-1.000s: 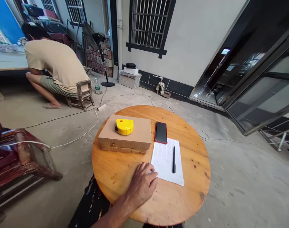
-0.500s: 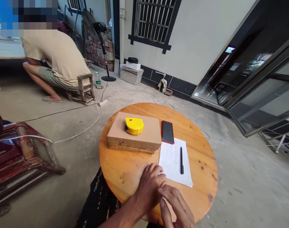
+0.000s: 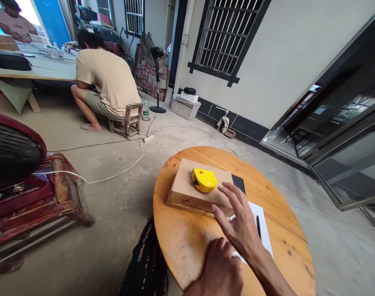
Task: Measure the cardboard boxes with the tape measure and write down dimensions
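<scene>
My right hand (image 3: 239,218) is raised over the near right corner of the cardboard box (image 3: 187,201), thumb and fingers apart with nothing between them. Just left of its fingertips, a yellow tape measure (image 3: 205,181) lies on top of the box. My left hand (image 3: 223,265) rests on the round wooden table (image 3: 181,242) in front of the box, its fingers curled in and holding nothing that I can see. The right forearm and hand partly cover a sheet of paper (image 3: 261,211) and the black pen (image 3: 258,227) on it.
A dark phone (image 3: 238,182) shows partly behind the box. On the left stands a reddish wooden chair (image 3: 61,197) bearing a dark red appliance. A person (image 3: 107,80) sits on a small stool beyond, near a standing fan (image 3: 157,78). Cables (image 3: 119,167) cross the floor.
My right hand has lifted away from beside my left hand and moved forward to the box, opening toward the tape measure. My left hand stays on the table. The view has turned left.
</scene>
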### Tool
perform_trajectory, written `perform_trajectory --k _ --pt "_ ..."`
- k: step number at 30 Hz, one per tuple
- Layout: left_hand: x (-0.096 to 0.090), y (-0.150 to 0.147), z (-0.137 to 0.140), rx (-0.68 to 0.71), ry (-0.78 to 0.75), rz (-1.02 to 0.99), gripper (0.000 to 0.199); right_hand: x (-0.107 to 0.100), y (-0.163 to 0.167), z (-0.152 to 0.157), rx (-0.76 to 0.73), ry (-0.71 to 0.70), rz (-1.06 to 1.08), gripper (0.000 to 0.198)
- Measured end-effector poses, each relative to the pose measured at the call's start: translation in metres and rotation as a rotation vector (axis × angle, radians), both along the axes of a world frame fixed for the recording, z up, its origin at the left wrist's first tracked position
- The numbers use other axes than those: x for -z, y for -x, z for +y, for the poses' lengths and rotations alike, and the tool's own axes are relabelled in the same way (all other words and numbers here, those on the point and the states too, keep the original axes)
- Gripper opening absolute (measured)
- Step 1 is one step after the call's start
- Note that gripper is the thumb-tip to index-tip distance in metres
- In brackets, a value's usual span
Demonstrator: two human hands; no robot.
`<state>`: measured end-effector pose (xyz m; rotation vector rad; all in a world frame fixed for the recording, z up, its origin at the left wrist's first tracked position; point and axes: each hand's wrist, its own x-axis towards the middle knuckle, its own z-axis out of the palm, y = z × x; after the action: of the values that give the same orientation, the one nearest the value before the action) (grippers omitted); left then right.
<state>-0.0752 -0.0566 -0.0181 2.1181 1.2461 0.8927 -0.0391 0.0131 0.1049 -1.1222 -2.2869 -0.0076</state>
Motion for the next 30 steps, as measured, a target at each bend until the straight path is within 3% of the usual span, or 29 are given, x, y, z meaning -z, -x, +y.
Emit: perform_trajectory --k 4,7,9,14,17,21,24,27,30 --pt "-0.004 0.003 0.002 0.031 0.159 0.073 0.029 -0.013 0.035 0.042 0.007 0.127 -0.189 0.078" --pt "-0.004 0.001 0.003 0.028 0.165 0.054 0.03 -0.019 0.047 0.057 -0.042 0.256 -0.21 0.076" --pt "-0.002 -0.001 0.002 0.007 0.143 0.049 0.026 -0.023 0.044 0.055 -0.045 0.353 -0.058 0.068" --pt "0.007 -0.005 0.001 -0.036 0.054 0.034 0.016 -0.025 0.012 0.011 -0.171 0.732 0.714 0.051" --pt "0.008 -0.004 0.0 -0.075 -0.001 -0.03 0.015 -0.021 -0.009 -0.024 -0.178 0.855 0.947 0.057" --pt "-0.004 0.002 -0.002 -0.155 0.01 -0.171 0.026 -0.005 -0.038 -0.06 -0.161 0.938 1.077 0.055" --pt "-0.021 0.012 -0.009 -0.197 0.14 -0.444 0.022 0.008 -0.067 -0.08 -0.203 0.948 1.124 0.046" --pt "-0.041 0.027 -0.022 -0.172 0.29 -0.723 0.027 0.018 -0.097 -0.094 -0.19 0.917 1.014 0.053" --pt "-0.06 0.039 -0.034 -0.127 0.484 -0.797 0.038 0.022 -0.117 -0.103 -0.123 0.899 0.822 0.064"
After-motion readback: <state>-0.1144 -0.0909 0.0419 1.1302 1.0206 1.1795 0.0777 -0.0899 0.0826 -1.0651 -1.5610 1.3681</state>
